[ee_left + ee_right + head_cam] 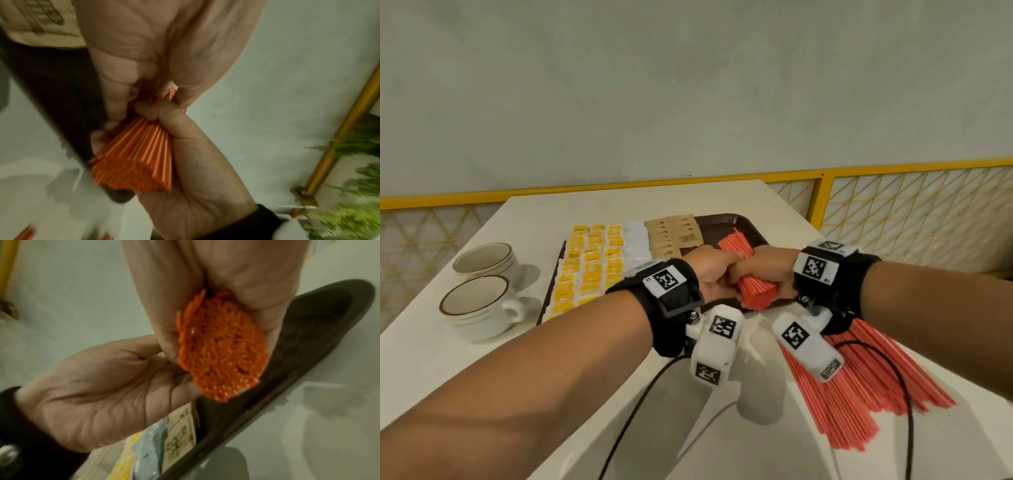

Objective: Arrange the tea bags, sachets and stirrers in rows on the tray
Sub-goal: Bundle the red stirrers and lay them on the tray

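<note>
I observed both hands, left [714,274] and right [774,270], gripping one stirrer bundle [755,291]; fingers hidden, stirrers uncountable; two cups [479,308].

Two cups [479,284]; one tray [736,222]; two hands; stirrers [756,291], sachets uncountable.

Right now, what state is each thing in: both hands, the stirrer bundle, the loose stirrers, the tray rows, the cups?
Left hand: grips the bundle.
Right hand: grips the bundle.
Orange stirrer bundle: held over the tray's right part.
Loose orange stirrers: fanned on the table, off the tray.
Dark brown tray: yellow, white, brown packets in rows.
Two white cups: upright, nothing visible inside.
</note>
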Demonstrator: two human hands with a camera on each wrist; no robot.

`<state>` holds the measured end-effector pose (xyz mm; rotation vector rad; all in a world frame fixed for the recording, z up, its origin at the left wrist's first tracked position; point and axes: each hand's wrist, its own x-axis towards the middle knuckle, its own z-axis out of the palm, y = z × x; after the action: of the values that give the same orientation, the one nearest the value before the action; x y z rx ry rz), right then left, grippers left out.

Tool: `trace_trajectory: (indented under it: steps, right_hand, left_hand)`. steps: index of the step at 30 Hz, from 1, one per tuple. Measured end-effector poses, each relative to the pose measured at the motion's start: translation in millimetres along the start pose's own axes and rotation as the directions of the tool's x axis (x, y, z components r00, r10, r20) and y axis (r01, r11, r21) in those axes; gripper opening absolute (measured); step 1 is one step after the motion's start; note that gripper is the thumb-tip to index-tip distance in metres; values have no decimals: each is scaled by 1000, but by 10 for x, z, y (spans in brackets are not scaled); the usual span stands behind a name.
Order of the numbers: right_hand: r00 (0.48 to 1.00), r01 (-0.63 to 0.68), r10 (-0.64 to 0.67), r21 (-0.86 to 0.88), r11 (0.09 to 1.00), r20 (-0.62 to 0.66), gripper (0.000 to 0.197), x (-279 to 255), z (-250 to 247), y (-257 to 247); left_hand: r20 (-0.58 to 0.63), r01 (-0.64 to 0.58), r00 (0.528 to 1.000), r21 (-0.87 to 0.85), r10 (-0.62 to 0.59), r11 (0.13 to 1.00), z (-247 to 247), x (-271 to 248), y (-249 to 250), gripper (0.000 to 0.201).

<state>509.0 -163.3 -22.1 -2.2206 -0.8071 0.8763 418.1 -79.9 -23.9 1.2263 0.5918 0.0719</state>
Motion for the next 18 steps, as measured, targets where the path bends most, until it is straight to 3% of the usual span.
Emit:
trace_trajectory:
  steps: [4,7,10,15,18]
  right_hand:
    - [998,-70,69,-169,983,-10,16,270,-98,55]
    - [993,-110,116,-281,953,7,35,380,-158,11]
    - [990,-133,144,-380,915,0,29,456,-161,-41]
    - [986,-163,159,-369,915,-41,23,573,-167,-10]
    - [984,-179,178,-302,937,-30,43,598,-216,63]
  left_hand:
    - [-72,67,995,63,-62,996,-21,330,24,33]
    - [-94,79,993,94,-70,993,-42,510,35,30]
    - [-93,107,991,176,-91,979,-32,594,55,8]
    - [-104,103,992,365,-69,925,-4,646,100,18]
    - [-122,131,989,463,-84,876,-7,619,137,12]
